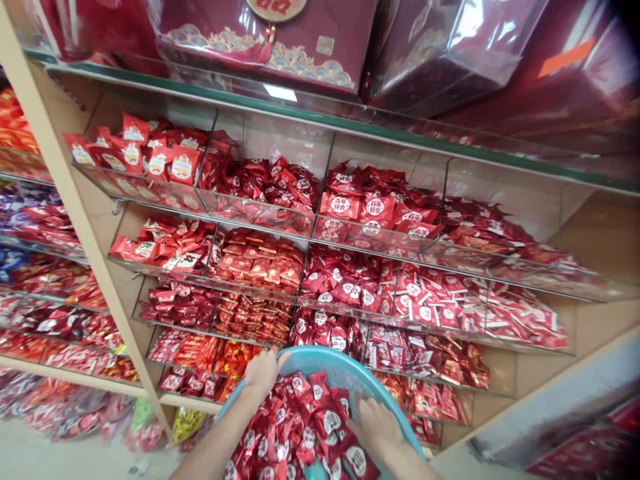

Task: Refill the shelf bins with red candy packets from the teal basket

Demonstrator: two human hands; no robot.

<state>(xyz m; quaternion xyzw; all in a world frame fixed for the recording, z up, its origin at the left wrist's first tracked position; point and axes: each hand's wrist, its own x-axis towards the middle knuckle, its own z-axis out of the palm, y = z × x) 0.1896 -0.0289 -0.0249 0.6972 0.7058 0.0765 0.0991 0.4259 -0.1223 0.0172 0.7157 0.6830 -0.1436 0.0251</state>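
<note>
A blue plastic basket (pixel 395 405) full of small dark red packets (pixel 295 427) with white printed labels is at the bottom centre. My left hand (pixel 263 375) is closed over the basket's far left rim. Inside the right part of the basket, my right hand (pixel 375 427) lies against the edge of the packets. Its fingers look stretched out and are slightly blurred. A small teal piece (pixel 315 471) pokes up among the packets near the bottom edge; I cannot make out what it belongs to.
Tiered glass-fronted shelves (pixel 250 285) ahead hold red packets (pixel 357 207) in divided compartments. Large maroon gift boxes (pixel 265 47) stand on the glass shelf (pixel 320 119) above. A wooden upright (pixel 75 213) separates another packet rack at left. Bagged goods (pixel 75 413) lie on the floor.
</note>
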